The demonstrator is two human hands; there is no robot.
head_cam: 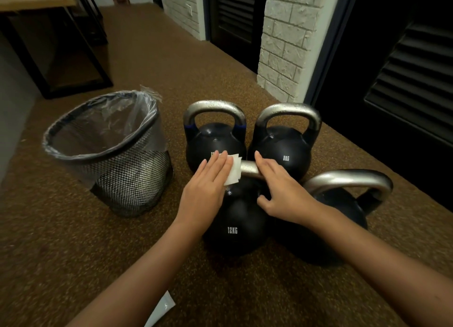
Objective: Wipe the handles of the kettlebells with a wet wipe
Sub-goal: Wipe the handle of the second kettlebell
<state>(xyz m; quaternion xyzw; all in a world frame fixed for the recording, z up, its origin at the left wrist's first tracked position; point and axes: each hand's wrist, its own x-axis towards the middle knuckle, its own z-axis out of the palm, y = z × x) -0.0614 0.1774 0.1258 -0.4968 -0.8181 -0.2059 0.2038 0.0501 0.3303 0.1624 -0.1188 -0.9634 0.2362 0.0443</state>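
The head camera, the only view, looks down on four black kettlebells grouped on a brown speckled floor. The nearest, the 12 kg kettlebell (232,226), has both hands on its steel handle (250,168). The left hand (208,183) lies flat with fingers extended, pressing a folded white wet wipe (234,171) against the left part of the bar; the wipe drapes over the bar and shows past the fingertips. The right hand (277,188) rests on the right part of the same handle, fingers stretched along the top and thumb tucked underneath, apparently steadying the weight rather than gripping hard.

Behind stand the blue-banded kettlebell (214,130) and, just beside it, the rear right kettlebell (285,140). Both of their handles show droplets or a wet sheen, which suggests they may already have been wiped, though that cannot be confirmed. To the right, touching the near one, sits the large-handled kettlebell (348,194); its handle looks smooth and dry, so it probably remains to be done.

A mesh waste bin (110,155) with a clear liner stands left of the group, with nothing clearly visible inside it. A white packet (160,309), probably the wipes, lies at the bottom edge beneath the left forearm.

As a judgement, the task sits around its middle: one handle under the wipe, at least one left.
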